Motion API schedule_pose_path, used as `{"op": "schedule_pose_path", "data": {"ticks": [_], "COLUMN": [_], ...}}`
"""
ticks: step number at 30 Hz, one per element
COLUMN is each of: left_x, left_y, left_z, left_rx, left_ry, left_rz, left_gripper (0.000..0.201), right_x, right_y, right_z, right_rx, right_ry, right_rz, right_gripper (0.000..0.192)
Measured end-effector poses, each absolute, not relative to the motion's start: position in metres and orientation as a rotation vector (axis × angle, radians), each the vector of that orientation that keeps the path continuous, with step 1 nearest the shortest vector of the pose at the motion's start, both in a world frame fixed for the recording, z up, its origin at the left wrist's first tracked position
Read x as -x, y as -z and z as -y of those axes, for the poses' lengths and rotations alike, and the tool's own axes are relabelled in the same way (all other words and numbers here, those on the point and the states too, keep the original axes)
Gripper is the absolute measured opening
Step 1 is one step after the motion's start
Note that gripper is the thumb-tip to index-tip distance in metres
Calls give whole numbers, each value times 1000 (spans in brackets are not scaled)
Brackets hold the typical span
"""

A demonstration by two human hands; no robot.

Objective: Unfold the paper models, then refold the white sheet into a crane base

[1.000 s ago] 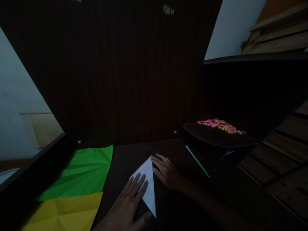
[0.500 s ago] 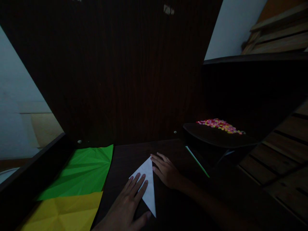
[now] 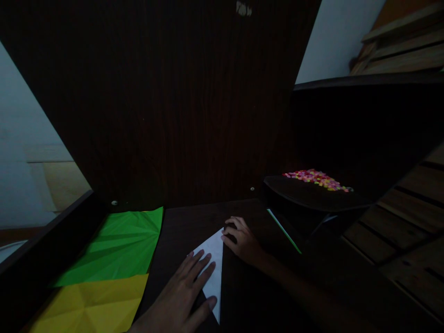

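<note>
A white sheet of paper [image 3: 212,249], folded into a triangle, lies on the dark wooden surface in front of me. My left hand [image 3: 185,289] rests flat across its left side, fingers spread, thumb near the lower tip. At the upper right corner of the paper, my right hand [image 3: 244,243] has its fingers curled, with thumb and fingertips pinching that corner. Part of the paper's left edge is hidden under my left fingers.
Creased green paper [image 3: 114,245] and yellow paper [image 3: 92,303] lie at the left beside a raised edge. On the right are a thin green-and-white strip [image 3: 284,231] and a curved shelf [image 3: 298,194] bearing small colourful pieces [image 3: 317,179]. A tall dark panel [image 3: 194,115] rises behind.
The paper triangle has turned slightly, its top corner moving right and its lower tip left. My right fingers have curled from stretched out into a pinch at the corner. My left hand stays flat.
</note>
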State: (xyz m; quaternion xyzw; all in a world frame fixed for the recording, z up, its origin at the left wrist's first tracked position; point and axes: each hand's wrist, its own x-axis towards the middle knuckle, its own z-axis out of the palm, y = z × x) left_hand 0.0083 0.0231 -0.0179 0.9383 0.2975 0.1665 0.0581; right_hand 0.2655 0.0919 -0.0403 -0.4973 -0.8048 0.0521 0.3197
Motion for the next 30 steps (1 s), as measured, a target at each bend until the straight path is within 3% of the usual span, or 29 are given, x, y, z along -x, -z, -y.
{"op": "schedule_pose_path", "data": {"ticks": [13, 22, 30], "left_x": [-11, -11, -9], "left_y": [16, 13, 20], "left_z": [-24, -23, -29], "left_rx": [-2887, -2815, -2688], "left_ry": [-423, -419, -586], "left_rz": [-909, -885, -1052], "left_gripper": [59, 62, 56], "right_x": [-270, -270, -269], "right_y": [31, 33, 31], "right_z": [-87, -85, -79], "right_rx": [1353, 1336, 1091], "right_ry": [-326, -257, -161], "right_rz": [2118, 2146, 2263], "right_gripper": [28, 16, 26]}}
